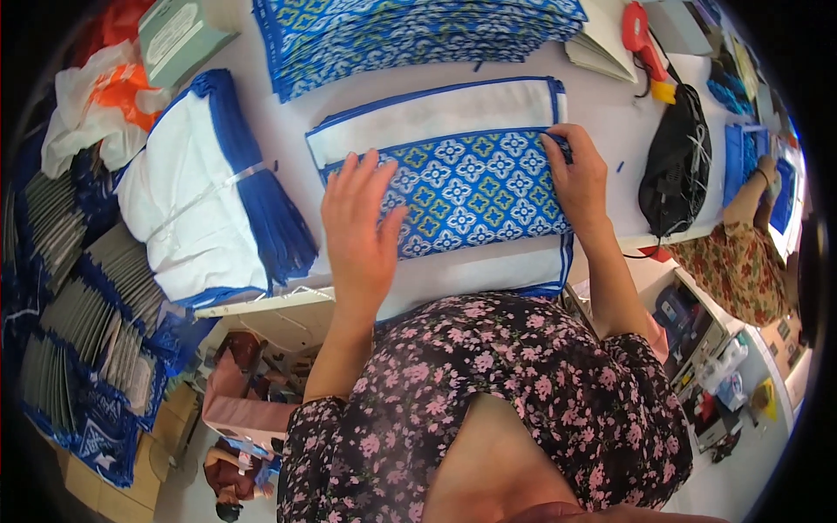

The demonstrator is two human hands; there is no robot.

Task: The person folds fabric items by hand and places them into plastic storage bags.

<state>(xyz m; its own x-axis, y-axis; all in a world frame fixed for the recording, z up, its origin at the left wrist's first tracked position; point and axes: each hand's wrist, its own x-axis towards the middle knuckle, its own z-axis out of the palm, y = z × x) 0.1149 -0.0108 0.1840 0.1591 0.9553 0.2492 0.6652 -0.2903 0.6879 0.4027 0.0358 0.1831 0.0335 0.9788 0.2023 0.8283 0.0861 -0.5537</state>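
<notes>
In front of me on the table lies a folded cloth. Its blue side with white and green flower shapes faces up in the middle, and its white, blue-edged reverse shows beyond and nearer to me. My left hand rests on the cloth's left part, fingers stretched out and holding nothing. At the far right corner of the patterned fold, my right hand pinches the cloth's edge between thumb and fingers. The near end of the white part reaches my body, which covers some of it.
A pile of folded patterned cloths lies beyond. A tied bundle of white, blue-edged cloths is at left, near stacked grey packs and a plastic bag. A black pouch and red tape dispenser lie right. Other people are nearby.
</notes>
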